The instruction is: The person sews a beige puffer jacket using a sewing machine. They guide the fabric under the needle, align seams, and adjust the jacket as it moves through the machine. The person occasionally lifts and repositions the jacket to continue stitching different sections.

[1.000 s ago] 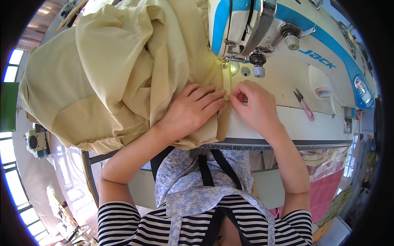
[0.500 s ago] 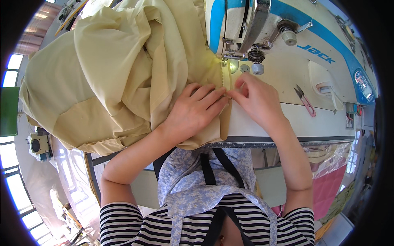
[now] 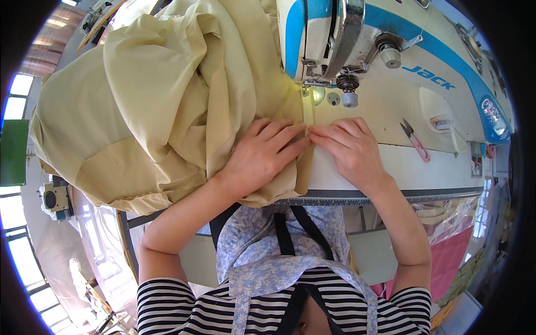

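Note:
Under the needle and presser foot (image 3: 305, 89) of a white-and-blue sewing machine (image 3: 419, 53) runs a pale zipper-like strip (image 3: 307, 109) along the right edge of khaki cloth (image 3: 151, 100). My left hand (image 3: 262, 153) lies on the cloth, fingers slightly bent and apart, fingertips at the strip; its thumb is hidden. From the right, my right hand (image 3: 349, 151) pinches the strip's near part, its fingertips almost meeting those of my left. Farther right, pink-handled thread snips (image 3: 414, 139) rest on the machine bed.
The table's front edge carries a ruler (image 3: 357, 198), with my apron (image 3: 251, 262) below it. Clear plastic and pink material (image 3: 441, 262) are below at the right. A green panel (image 3: 12, 153) and windows (image 3: 11, 234) show at the far left.
Half a second ago my right hand was higher, with fingers curled up; now it has dropped, fingers lower and pointing left at the strip. My left hand stays about in place.

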`<action>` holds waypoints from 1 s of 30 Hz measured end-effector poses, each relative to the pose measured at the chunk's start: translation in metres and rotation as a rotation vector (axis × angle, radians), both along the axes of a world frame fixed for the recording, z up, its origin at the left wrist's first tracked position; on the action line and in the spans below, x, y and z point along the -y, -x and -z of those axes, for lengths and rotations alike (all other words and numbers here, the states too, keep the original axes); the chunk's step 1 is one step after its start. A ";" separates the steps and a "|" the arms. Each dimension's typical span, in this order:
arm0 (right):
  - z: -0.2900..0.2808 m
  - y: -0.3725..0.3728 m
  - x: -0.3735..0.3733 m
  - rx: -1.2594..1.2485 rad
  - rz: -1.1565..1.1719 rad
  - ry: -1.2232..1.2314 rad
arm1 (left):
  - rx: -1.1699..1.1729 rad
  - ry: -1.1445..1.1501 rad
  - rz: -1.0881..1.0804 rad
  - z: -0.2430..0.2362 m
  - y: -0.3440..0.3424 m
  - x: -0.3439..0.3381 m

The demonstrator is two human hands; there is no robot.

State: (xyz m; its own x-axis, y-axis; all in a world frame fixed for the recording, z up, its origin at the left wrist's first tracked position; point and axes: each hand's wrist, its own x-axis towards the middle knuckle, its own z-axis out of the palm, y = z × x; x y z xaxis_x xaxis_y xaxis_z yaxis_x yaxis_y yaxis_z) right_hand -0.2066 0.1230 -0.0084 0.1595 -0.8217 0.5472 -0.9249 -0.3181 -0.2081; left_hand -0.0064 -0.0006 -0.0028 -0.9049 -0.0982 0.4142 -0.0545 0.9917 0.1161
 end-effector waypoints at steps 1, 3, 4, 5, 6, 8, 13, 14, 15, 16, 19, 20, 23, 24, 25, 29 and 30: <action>-0.002 -0.001 -0.001 0.007 0.006 -0.011 | 0.000 -0.002 0.000 0.000 0.000 0.000; -0.002 0.000 0.000 0.006 0.009 -0.013 | -0.004 -0.005 0.003 0.000 0.000 0.001; -0.002 0.000 0.001 -0.003 0.005 -0.003 | -0.007 -0.005 0.006 0.000 0.000 0.002; -0.001 0.001 0.002 -0.012 0.001 0.007 | -0.010 -0.005 0.009 0.001 0.001 0.002; -0.002 0.002 0.004 -0.019 0.003 0.008 | -0.018 -0.005 0.003 0.001 0.001 0.003; -0.004 0.004 0.009 -0.032 0.008 0.012 | -0.033 -0.005 -0.009 0.002 0.004 0.006; 0.002 0.010 0.019 -0.044 0.063 -0.017 | -0.025 0.017 -0.030 0.006 0.012 0.018; 0.003 0.011 0.021 -0.055 0.072 -0.018 | -0.025 0.023 -0.029 0.007 0.012 0.020; 0.003 0.012 0.022 -0.047 0.074 -0.026 | -0.033 0.031 -0.025 0.006 0.013 0.019; 0.003 0.013 0.023 -0.039 0.076 -0.034 | -0.041 0.039 -0.021 0.003 0.013 0.017; 0.004 0.014 0.022 -0.022 0.080 -0.051 | -0.017 0.062 0.005 0.001 0.006 0.010; 0.004 0.015 0.021 -0.016 0.081 -0.056 | -0.001 0.069 0.016 0.001 0.004 0.008; 0.004 0.012 0.019 -0.011 0.084 -0.066 | 0.007 0.076 0.031 -0.002 0.005 0.007; 0.004 0.011 0.019 -0.013 0.081 -0.065 | 0.003 0.073 0.035 -0.002 0.005 0.007; 0.004 0.010 0.019 -0.014 0.079 -0.064 | -0.002 0.071 0.040 -0.003 0.005 0.007; 0.005 0.009 0.019 -0.013 0.080 -0.074 | 0.007 -0.005 0.040 -0.003 0.005 0.009; 0.005 0.009 0.018 -0.020 0.075 -0.067 | -0.017 -0.046 0.009 -0.003 0.006 0.009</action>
State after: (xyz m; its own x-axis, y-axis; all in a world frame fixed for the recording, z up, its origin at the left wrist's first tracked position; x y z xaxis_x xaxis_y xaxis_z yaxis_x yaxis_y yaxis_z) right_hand -0.2155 0.1046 -0.0130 0.1067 -0.8661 0.4883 -0.9497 -0.2341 -0.2077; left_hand -0.0127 -0.0094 0.0001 -0.8986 -0.1092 0.4250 -0.0428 0.9857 0.1629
